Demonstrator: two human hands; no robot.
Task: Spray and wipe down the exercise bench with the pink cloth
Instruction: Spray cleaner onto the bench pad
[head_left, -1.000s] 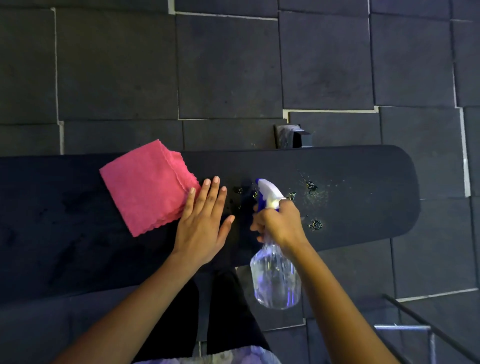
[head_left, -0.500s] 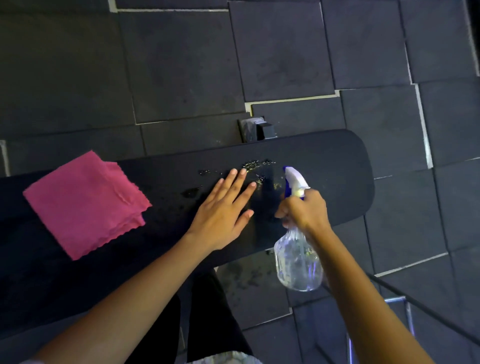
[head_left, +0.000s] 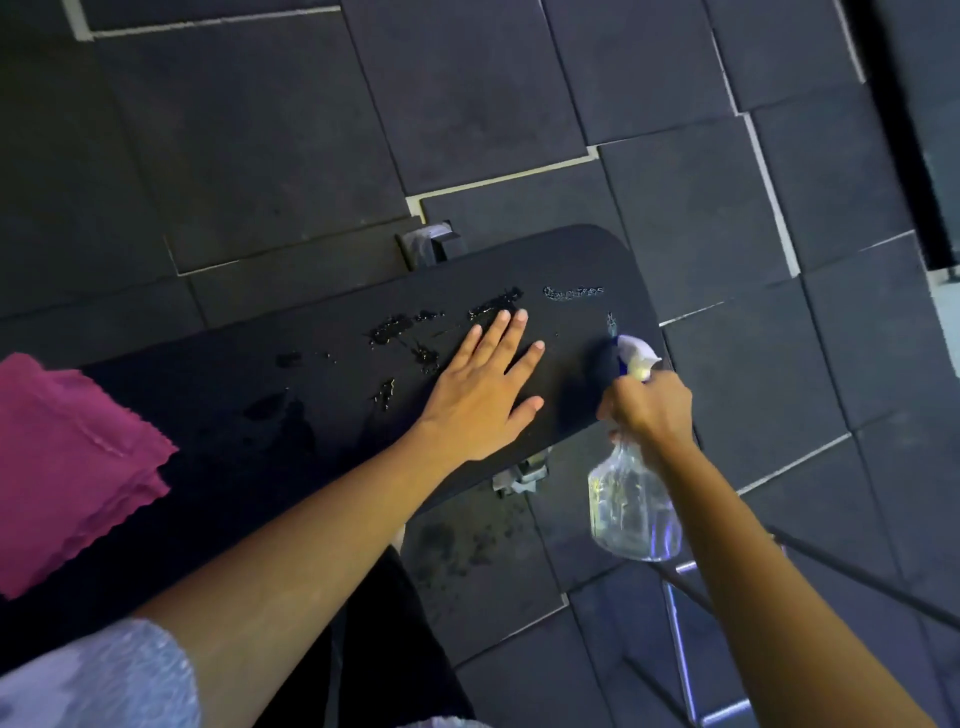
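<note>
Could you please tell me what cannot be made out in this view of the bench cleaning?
Head view only:
- pink cloth: cut off by the left edge.
- spray bottle: trigger hidden under the right hand gripping it.
- bench: left end runs out of frame; legs mostly hidden beneath its pad.
- left hand: lies flat on the bench; the surface beneath is covered.

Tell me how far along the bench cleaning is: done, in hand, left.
Done: spray droplets dot the bench near its rounded end. In hand: the right hand grips the spray bottle, nozzle toward that end; the left hand rests flat on the bench. Left: all wiping; the pink cloth lies folded farther along, held by neither hand.
</note>
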